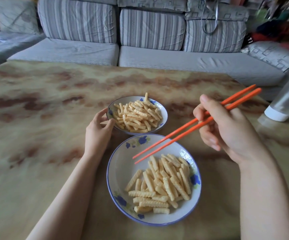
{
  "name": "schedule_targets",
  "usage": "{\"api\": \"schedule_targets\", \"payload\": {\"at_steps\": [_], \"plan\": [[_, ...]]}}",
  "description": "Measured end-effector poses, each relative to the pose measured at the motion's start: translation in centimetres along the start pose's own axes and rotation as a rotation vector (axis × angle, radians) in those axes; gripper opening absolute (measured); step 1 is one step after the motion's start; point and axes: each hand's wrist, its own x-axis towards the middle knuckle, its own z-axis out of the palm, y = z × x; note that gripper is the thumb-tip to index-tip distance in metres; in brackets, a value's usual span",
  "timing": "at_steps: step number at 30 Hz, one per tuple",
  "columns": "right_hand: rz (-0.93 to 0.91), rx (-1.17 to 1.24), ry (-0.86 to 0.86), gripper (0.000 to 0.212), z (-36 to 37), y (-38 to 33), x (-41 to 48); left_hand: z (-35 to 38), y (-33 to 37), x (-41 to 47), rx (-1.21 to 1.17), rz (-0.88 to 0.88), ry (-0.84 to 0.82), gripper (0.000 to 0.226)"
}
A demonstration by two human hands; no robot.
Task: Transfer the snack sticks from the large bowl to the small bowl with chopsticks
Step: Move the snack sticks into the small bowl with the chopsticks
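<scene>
The large white bowl with blue flowers sits near me, with several crinkled snack sticks lying in its right half. Just beyond it stands the small bowl, heaped with snack sticks. My left hand grips the small bowl's left rim with thumb and fingers. My right hand holds a pair of orange chopsticks. Their tips hang slightly apart over the large bowl's empty upper-left part, with nothing between them.
Both bowls stand on a marbled tan table. A white and clear bottle lies at the table's right edge. A grey striped sofa runs along the far side.
</scene>
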Motion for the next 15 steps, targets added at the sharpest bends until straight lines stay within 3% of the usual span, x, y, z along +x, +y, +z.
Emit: {"api": "schedule_targets", "payload": {"at_steps": [10, 15], "plan": [[0.102, -0.101, -0.130, 0.043, 0.8, 0.3, -0.1, 0.0, 0.0, 0.1, 0.013, -0.004, 0.003, 0.041], [0.101, -0.068, -0.085, 0.045, 1.6, 0.9, 0.4, 0.0, -0.1, 0.1, 0.004, -0.010, -0.001, 0.041]]}}
